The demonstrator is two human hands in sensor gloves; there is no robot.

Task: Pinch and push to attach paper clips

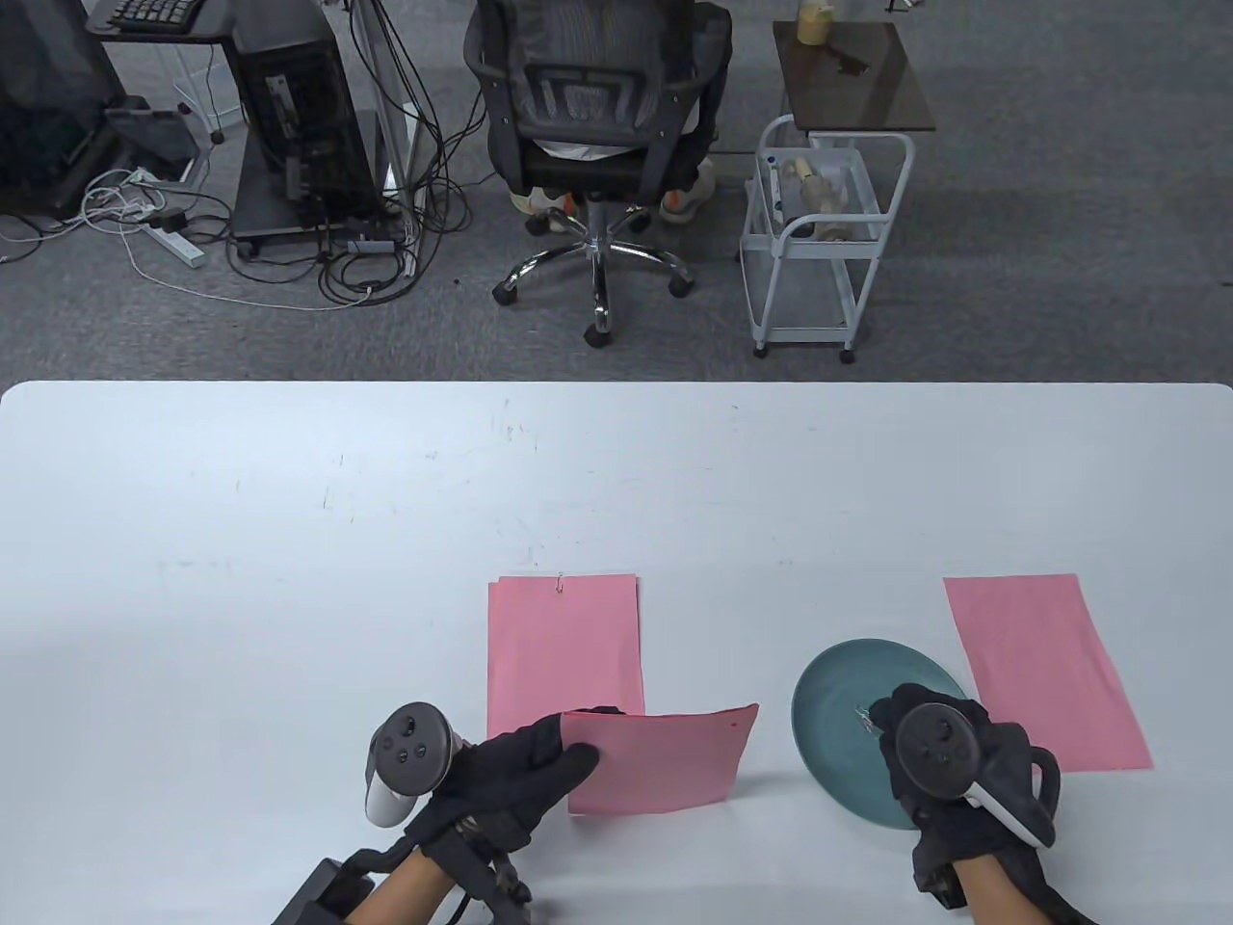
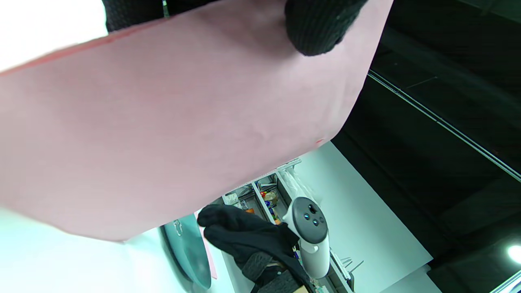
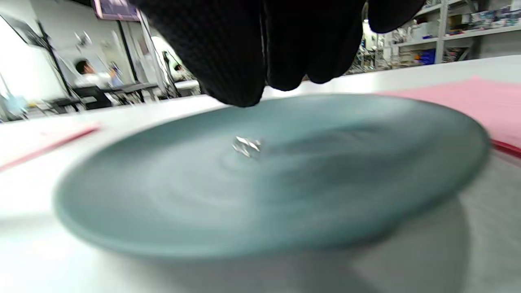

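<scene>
A: Over the teal plate [image 1: 838, 694], near the table's front edge, the right hand [image 1: 949, 761] hovered with fingers [image 3: 244, 61] bunched downward just above the paper clips [image 3: 246, 146]. Whether a clip was already pinched, I could not tell; the clips seen lay loose in the dish.

B: And the left hand [image 1: 511, 771]?

A: It pinched the near end of a pink sheet [image 1: 665, 761], thumb on top and fingers under, the sheet lifted off the table and overlapping the bottom of the clipped pink stack [image 1: 564, 646]. That stack already carried one clip [image 1: 560, 581] at its far edge.

B: Advice for the pick?

A: Judgement only: take a single clip by its outer loop with thumb and forefinger, so the open end faces the paper. Keep the sheet's edge taut and flat, or the clip would likely ride over it instead of sliding on.

B: Surface, surroundings?

A: White table [image 1: 289, 530], faintly scuffed. A second loose pink pile [image 1: 1045, 670] lay right of the plate, apart from it. Beyond the table: grey carpet, an office chair [image 1: 597, 125], a white trolley [image 1: 819, 231], a computer tower [image 1: 299, 116] with cables.
</scene>
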